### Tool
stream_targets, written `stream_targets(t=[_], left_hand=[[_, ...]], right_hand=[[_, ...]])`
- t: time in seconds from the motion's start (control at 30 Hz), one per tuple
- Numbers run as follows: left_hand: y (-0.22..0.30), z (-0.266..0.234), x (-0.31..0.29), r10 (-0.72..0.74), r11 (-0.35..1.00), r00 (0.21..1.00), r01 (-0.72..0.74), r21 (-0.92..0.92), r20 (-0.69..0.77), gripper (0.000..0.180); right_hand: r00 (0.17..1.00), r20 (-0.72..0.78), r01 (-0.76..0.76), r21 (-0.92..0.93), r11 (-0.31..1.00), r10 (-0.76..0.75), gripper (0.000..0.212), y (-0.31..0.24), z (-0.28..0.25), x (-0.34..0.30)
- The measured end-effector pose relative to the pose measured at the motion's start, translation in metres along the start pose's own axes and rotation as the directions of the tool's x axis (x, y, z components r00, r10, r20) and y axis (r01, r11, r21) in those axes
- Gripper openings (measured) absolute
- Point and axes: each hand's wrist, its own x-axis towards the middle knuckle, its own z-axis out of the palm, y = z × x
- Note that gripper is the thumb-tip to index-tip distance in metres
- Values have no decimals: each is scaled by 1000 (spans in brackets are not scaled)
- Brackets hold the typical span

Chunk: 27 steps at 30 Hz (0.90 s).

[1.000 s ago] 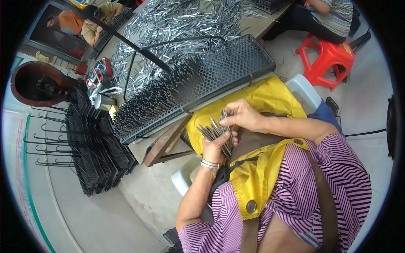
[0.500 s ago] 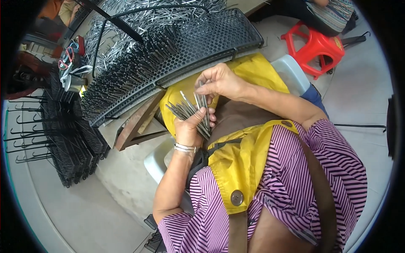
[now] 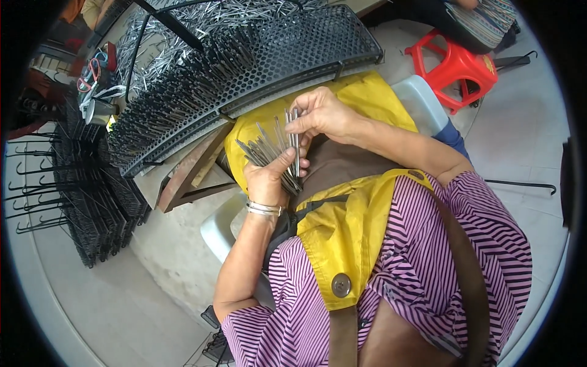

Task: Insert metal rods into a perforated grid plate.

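A fanned bundle of thin grey metal strips (image 3: 260,153) lies in my left hand (image 3: 267,178), its thumb closed over them. My right hand (image 3: 324,116) pinches the upper ends of a few strips (image 3: 293,131) at the bundle's right side, between thumb and fingers. The lower ends of these strips reach down to my left fingers. Both hands are above my lap, over a yellow and brown apron (image 3: 342,226). Just beyond them stands a long black perforated rack (image 3: 306,46), its left part filled with many dark upright strips (image 3: 177,92).
Behind the rack lies a heap of loose silver strips (image 3: 153,49). Scissors (image 3: 92,73) and a metal cup (image 3: 99,112) are at the left. Stacked black hooked racks (image 3: 92,189) stand on the floor. At the right are a red stool (image 3: 452,70) and another person's leg.
My right hand now pinches several strips side by side, raised and spread at the bundle's right. The whole view has shifted slightly; my left hand keeps its hold.
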Motion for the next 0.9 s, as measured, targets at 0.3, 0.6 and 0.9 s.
stream_targets(t=[0.3, 0.6, 0.9], left_hand=[[-2, -13, 8, -108, 956, 992, 87, -281, -61, 17], [-7, -16, 11, -155, 944, 987, 133, -303, -49, 14], [-5, -16, 11, -149, 948, 988, 131, -289, -39, 14]], right_hand=[[962, -119, 260, 138, 956, -245, 5, -40, -20, 19], [720, -212, 667, -53, 744, -661, 9, -56, -1, 65], [573, -184, 740, -303, 601, -799, 9, -55, 10, 77]])
